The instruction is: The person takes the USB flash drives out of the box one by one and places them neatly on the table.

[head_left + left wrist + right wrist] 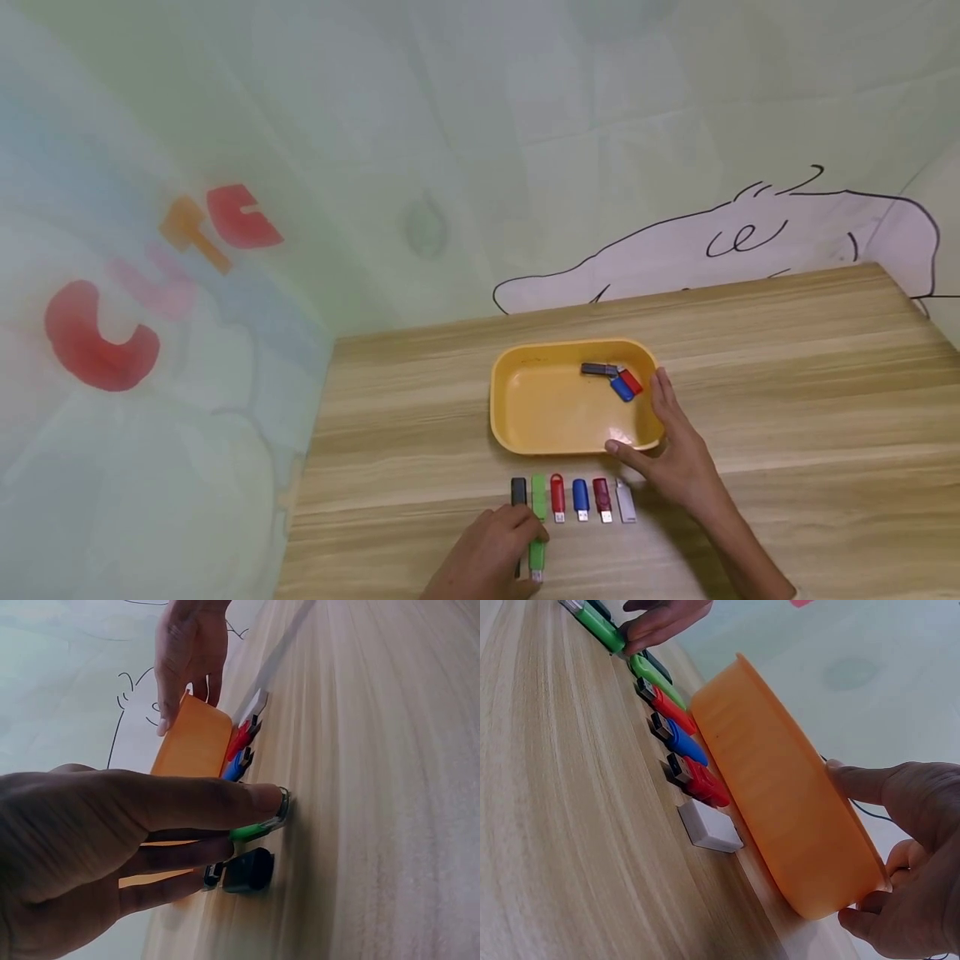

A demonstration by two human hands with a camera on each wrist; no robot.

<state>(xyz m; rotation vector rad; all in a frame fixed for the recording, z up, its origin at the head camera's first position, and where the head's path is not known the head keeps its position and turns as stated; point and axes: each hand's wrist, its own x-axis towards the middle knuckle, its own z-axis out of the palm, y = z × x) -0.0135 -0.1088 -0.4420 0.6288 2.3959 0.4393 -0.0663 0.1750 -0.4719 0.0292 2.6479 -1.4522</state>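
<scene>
My left hand (489, 550) pinches a green USB stick (537, 557) between thumb and fingers, low over the table, its metal plug toward me. A black stick lies beside it, partly hidden under the fingers. Just beyond is a row of USB sticks: black (518, 490), light green (538, 492), red (557, 493), blue (581, 496), dark red (602, 495) and a white one (626, 502). My right hand (684, 468) grips the near right corner of a yellow-orange plastic tub (540, 412), thumb at the near rim and fingers along the right side.
Inside the tub, toward its far right, lie a black USB stick (597, 369), a blue one (622, 389) and a red one (631, 382). The wood-grain table (795, 375) meets a printed cloth backdrop (450, 167) behind and at the left.
</scene>
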